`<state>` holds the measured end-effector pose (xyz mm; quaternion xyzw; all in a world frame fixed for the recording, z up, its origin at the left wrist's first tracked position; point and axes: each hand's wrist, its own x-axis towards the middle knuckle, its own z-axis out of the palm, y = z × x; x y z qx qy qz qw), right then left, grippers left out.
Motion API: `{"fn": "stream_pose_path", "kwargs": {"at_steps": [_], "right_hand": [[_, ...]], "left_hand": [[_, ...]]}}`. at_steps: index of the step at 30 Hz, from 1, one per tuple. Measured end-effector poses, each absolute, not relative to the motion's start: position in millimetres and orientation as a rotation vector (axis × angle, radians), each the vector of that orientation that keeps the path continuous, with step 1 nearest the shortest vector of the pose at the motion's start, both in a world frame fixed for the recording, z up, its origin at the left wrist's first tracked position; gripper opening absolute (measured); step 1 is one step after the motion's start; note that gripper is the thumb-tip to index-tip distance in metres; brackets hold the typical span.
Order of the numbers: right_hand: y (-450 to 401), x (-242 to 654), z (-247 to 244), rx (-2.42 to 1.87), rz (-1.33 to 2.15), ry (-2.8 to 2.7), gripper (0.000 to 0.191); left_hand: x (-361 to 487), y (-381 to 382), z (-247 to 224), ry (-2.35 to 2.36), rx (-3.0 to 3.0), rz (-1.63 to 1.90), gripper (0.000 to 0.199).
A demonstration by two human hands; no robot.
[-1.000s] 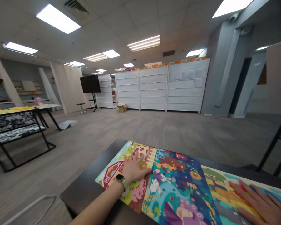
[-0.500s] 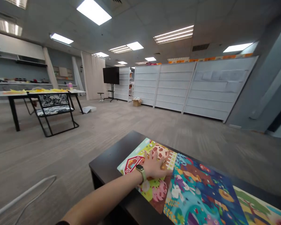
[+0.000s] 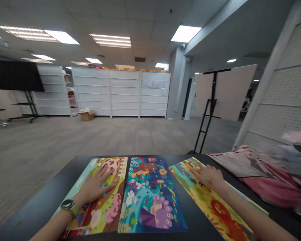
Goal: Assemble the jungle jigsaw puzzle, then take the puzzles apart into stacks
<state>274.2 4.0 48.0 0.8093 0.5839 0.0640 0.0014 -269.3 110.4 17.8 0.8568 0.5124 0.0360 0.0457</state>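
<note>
The left hand (image 3: 96, 184) lies flat and open on the left mat (image 3: 112, 211), fingers spread across its cartoon farm scene and holding nothing. A spread palm like that seems meant to pin the thin sheet against the dark surface (image 3: 43, 195) rather than lift it. A watch (image 3: 69, 207) sits on that wrist, just short of the mat's near corner. The right hand (image 3: 208, 177) is also open and empty, its fingers resting loosely on the right mat (image 3: 215, 204) near its far end. Between the hands lies the middle mat (image 3: 150, 197), printed with animals and a peacock and touched by neither hand. Its long edge runs just beside the left mat, and the two look squared up on purpose, as a neat row. The right mat sits skewed, its far end close to the middle mat and its near end angling away, so it appears not yet lined up. Right of the right hand, a heap of pink cloth (image 3: 273, 187) lies on the surface, apparently pushed aside to leave room for the mats.
</note>
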Motion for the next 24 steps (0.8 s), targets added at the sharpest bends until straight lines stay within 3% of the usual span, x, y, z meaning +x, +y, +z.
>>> {"fn": "stream_pose_path", "kwargs": {"at_steps": [4,9,12,18,24], "right_hand": [[-5.5,271.6,28.1,2.369,0.067,2.035,0.076],[-12.9,297.1,19.4,2.66,0.102,1.698,0.076],[2.6,281.6,12.1,2.766,0.121,1.578,0.079],[35.7,200.5,-3.9,2.617,0.071,1.851,0.074],[24.3,194.2,2.2,2.597,0.084,1.884,0.085]], "left_hand": [[-280.2,120.8,5.3,1.718,2.633,0.059,0.08],[-301.6,123.6,8.5,1.818,2.598,-0.021,0.075],[-278.1,115.4,14.1,1.792,2.6,-0.026,0.077],[-202.3,96.4,17.4,1.675,2.66,0.132,0.072],[-201.5,80.5,24.1,1.661,2.61,0.143,0.09]]}}
